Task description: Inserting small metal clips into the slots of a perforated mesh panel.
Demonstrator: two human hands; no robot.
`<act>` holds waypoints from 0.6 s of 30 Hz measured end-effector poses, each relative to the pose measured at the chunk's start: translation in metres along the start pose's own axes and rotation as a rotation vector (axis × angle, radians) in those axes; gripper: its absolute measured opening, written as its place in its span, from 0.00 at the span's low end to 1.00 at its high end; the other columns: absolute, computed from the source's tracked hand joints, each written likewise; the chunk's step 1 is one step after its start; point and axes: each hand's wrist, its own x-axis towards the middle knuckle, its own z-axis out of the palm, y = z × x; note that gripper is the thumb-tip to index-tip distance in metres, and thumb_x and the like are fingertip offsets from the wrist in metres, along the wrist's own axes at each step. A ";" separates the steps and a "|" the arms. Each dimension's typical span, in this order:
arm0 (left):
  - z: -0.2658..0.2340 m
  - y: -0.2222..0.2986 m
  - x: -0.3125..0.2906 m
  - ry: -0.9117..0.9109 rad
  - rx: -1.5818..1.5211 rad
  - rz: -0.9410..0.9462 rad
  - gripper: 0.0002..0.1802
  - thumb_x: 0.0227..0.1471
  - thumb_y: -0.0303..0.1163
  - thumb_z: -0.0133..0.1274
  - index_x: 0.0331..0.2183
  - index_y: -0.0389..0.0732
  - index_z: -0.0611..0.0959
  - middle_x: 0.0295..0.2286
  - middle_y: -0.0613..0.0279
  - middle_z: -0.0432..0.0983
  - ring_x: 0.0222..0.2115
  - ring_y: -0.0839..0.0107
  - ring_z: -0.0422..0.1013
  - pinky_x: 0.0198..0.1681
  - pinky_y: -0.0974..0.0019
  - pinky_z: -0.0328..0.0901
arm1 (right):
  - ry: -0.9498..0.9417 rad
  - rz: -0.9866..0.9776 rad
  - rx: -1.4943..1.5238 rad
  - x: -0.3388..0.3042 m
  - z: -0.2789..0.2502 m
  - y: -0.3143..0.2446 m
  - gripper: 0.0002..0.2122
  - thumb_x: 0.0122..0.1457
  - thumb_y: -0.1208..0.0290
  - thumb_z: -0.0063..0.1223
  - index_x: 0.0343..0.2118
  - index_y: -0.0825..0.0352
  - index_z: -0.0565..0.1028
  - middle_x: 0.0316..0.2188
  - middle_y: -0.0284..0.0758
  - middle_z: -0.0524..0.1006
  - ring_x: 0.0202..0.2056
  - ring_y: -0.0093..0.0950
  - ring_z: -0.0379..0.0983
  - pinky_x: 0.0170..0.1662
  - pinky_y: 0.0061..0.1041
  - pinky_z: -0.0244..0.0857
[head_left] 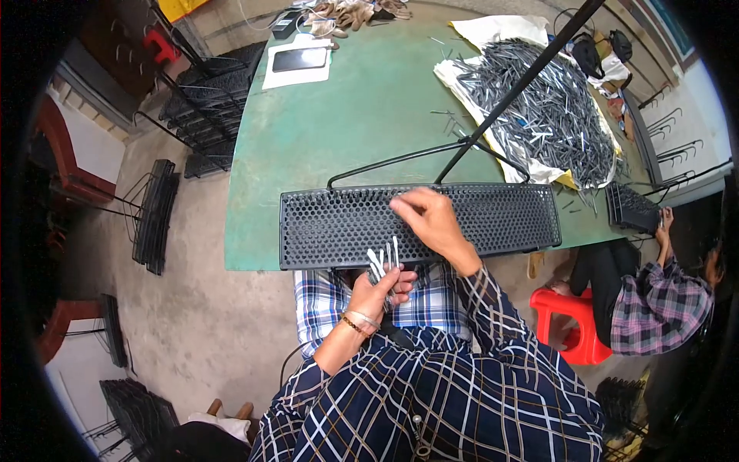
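Note:
A long black rack (500, 219), its top full of small round holes, lies along the near edge of the green table. My left hand (374, 291) is closed round several slim silver-grey metal rods (382, 260), whose ends fan upward just in front of the rack's near edge. Above the rack's middle is my right hand (433, 222), fingers pinched together close to the far rows of holes. Whatever its fingertips hold, if anything, is too small to make out. A few dark rod ends (368, 195) stand in the far rows, left of the right hand.
A big heap of metal rods (531, 108) lies on white sacking at the far right. A black frame bar (516, 88) slants up from behind the rack. A phone (300, 58) lies far left. At right, a co-worker (654, 300) handles another rack (633, 208) near a red stool (573, 323).

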 end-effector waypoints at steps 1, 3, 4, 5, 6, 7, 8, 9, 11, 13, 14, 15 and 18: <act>0.000 0.000 0.000 -0.003 0.012 0.029 0.12 0.55 0.32 0.47 0.38 0.35 0.73 0.33 0.54 0.76 0.28 0.74 0.72 0.28 0.74 0.69 | -0.153 0.123 0.120 -0.007 -0.005 -0.003 0.09 0.49 0.69 0.56 0.28 0.70 0.77 0.24 0.39 0.75 0.26 0.30 0.72 0.29 0.24 0.64; 0.001 -0.001 0.000 -0.006 0.026 0.055 0.12 0.55 0.33 0.47 0.38 0.36 0.73 0.33 0.54 0.76 0.29 0.73 0.72 0.28 0.73 0.68 | -0.385 0.262 0.242 -0.018 -0.012 -0.008 0.13 0.48 0.64 0.59 0.28 0.71 0.78 0.22 0.41 0.76 0.24 0.27 0.72 0.28 0.25 0.64; 0.001 -0.001 0.000 0.002 0.013 0.069 0.12 0.55 0.33 0.47 0.38 0.35 0.73 0.34 0.53 0.75 0.29 0.73 0.72 0.28 0.73 0.68 | -0.417 0.318 0.349 -0.026 -0.007 -0.004 0.12 0.49 0.65 0.57 0.29 0.72 0.78 0.22 0.39 0.77 0.23 0.23 0.71 0.27 0.22 0.64; 0.002 -0.001 0.000 0.008 0.000 0.083 0.12 0.55 0.33 0.46 0.38 0.35 0.73 0.34 0.53 0.75 0.29 0.73 0.72 0.28 0.73 0.69 | -0.427 0.369 0.426 -0.030 -0.007 -0.004 0.11 0.50 0.68 0.57 0.30 0.72 0.77 0.23 0.36 0.77 0.23 0.20 0.70 0.27 0.19 0.64; 0.003 -0.001 0.000 0.004 0.001 0.081 0.12 0.55 0.33 0.46 0.38 0.35 0.73 0.34 0.53 0.75 0.29 0.73 0.72 0.28 0.73 0.69 | -0.437 0.418 0.503 -0.032 -0.008 -0.003 0.10 0.51 0.70 0.56 0.31 0.73 0.77 0.24 0.33 0.77 0.24 0.18 0.69 0.26 0.16 0.63; 0.003 -0.001 0.000 0.017 -0.013 0.076 0.12 0.55 0.33 0.46 0.39 0.35 0.73 0.34 0.53 0.75 0.29 0.73 0.73 0.28 0.72 0.69 | -0.434 0.419 0.502 -0.031 -0.010 -0.002 0.10 0.51 0.70 0.56 0.31 0.73 0.77 0.24 0.33 0.77 0.24 0.18 0.69 0.26 0.16 0.63; 0.003 -0.001 0.000 0.032 -0.027 0.072 0.12 0.55 0.33 0.46 0.39 0.35 0.72 0.34 0.52 0.75 0.29 0.72 0.73 0.29 0.72 0.69 | -0.399 0.450 0.498 -0.030 -0.012 -0.001 0.09 0.51 0.70 0.56 0.31 0.72 0.77 0.24 0.33 0.77 0.24 0.17 0.69 0.26 0.15 0.63; 0.002 -0.001 0.000 0.035 -0.033 0.069 0.14 0.55 0.33 0.46 0.40 0.34 0.72 0.35 0.51 0.75 0.30 0.71 0.73 0.30 0.71 0.70 | -0.365 0.481 0.495 -0.029 -0.014 -0.001 0.09 0.51 0.71 0.56 0.31 0.72 0.77 0.24 0.32 0.77 0.23 0.16 0.69 0.25 0.14 0.63; 0.000 -0.004 0.000 0.008 -0.019 0.054 0.14 0.55 0.33 0.46 0.40 0.33 0.72 0.36 0.50 0.75 0.30 0.70 0.73 0.31 0.70 0.70 | -0.165 0.473 0.525 -0.021 -0.017 -0.004 0.09 0.51 0.70 0.56 0.32 0.71 0.77 0.24 0.31 0.77 0.22 0.15 0.69 0.23 0.14 0.62; 0.000 -0.006 0.000 -0.020 -0.006 0.038 0.15 0.55 0.33 0.46 0.41 0.33 0.71 0.36 0.49 0.74 0.31 0.69 0.73 0.32 0.69 0.70 | 0.040 0.401 0.464 -0.009 -0.014 -0.007 0.09 0.51 0.71 0.56 0.33 0.71 0.77 0.23 0.31 0.77 0.21 0.15 0.68 0.23 0.14 0.62; 0.002 -0.006 0.000 -0.043 -0.040 -0.014 0.15 0.55 0.32 0.46 0.41 0.32 0.72 0.36 0.50 0.74 0.31 0.69 0.73 0.32 0.70 0.71 | 0.043 0.399 0.464 -0.003 -0.012 -0.006 0.09 0.51 0.71 0.56 0.33 0.71 0.77 0.23 0.31 0.77 0.21 0.15 0.68 0.23 0.14 0.62; 0.003 -0.006 0.000 -0.066 -0.074 -0.066 0.15 0.55 0.31 0.46 0.42 0.32 0.72 0.36 0.51 0.75 0.31 0.69 0.74 0.32 0.70 0.71 | 0.110 0.282 0.354 0.001 -0.009 -0.001 0.09 0.51 0.72 0.56 0.33 0.71 0.77 0.23 0.31 0.77 0.21 0.14 0.68 0.23 0.14 0.62; 0.000 -0.008 0.003 -0.050 -0.077 -0.061 0.16 0.55 0.32 0.46 0.43 0.31 0.71 0.36 0.51 0.74 0.32 0.69 0.73 0.32 0.70 0.71 | 0.216 0.112 0.221 0.010 0.004 0.013 0.08 0.51 0.73 0.56 0.33 0.70 0.77 0.24 0.34 0.77 0.21 0.15 0.68 0.23 0.16 0.62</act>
